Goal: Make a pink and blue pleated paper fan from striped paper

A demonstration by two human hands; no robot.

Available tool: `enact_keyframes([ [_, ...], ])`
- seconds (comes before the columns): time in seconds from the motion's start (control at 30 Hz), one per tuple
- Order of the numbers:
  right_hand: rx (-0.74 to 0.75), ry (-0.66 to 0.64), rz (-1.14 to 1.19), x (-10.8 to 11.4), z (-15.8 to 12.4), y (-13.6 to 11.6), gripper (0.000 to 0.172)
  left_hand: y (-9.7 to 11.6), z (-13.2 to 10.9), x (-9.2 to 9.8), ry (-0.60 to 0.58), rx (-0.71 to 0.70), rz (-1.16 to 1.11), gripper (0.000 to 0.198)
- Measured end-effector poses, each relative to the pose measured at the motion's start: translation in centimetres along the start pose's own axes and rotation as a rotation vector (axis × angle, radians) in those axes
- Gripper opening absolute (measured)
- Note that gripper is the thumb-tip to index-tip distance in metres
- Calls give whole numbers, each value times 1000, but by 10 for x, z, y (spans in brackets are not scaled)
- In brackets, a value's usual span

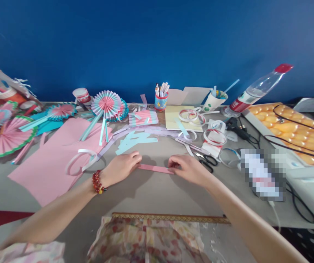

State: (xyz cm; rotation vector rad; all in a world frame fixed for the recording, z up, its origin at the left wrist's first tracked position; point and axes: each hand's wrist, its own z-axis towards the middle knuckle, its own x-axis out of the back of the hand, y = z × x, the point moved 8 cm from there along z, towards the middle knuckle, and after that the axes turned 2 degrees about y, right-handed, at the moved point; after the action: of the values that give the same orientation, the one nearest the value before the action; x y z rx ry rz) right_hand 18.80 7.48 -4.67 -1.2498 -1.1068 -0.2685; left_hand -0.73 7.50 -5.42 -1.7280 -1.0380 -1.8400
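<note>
Centre frame: strip [155, 168] pinned to counter [151, 193], narrow grip of left hand [122, 166] and right hand [188, 168] at its ends. Likely light, limp, crease-prone.

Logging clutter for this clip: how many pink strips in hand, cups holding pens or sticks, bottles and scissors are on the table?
Pink strip: 1
Cups: 2
Bottle: 1
Scissors: 1
Total: 5
</note>
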Motion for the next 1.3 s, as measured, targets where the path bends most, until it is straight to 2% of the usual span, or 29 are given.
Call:
enact_keyframes([
  [0.53, 85, 37, 0, -6, -4, -3, 11, 0, 0, 0, -4, 16, 3, 21],
  [0.77, 172, 99, -18, -7, -11, -7, 13, 3, -1, 2, 23, 30, 70, 17],
  [0.83, 198, 116, -30, -8, -13, -7, 18, 10, -1, 7, 59, -23, 126, 22],
  [0.93, 239, 118, -124, -13, -17, -7, 36, 29, -2, 8, 56, -236, 171, 46],
  [1.03, 270, 86, -301, -20, -19, -10, 54, 41, -3, 4, 4, -398, 174, 49],
  [1.2, 324, 92, -559, -27, -26, -28, 43, 51, -3, 6, 53, -435, 197, 41],
  [1.3, 316, 119, -644, -34, -30, -39, 39, 60, -4, 0, 67, -435, 203, 39],
])
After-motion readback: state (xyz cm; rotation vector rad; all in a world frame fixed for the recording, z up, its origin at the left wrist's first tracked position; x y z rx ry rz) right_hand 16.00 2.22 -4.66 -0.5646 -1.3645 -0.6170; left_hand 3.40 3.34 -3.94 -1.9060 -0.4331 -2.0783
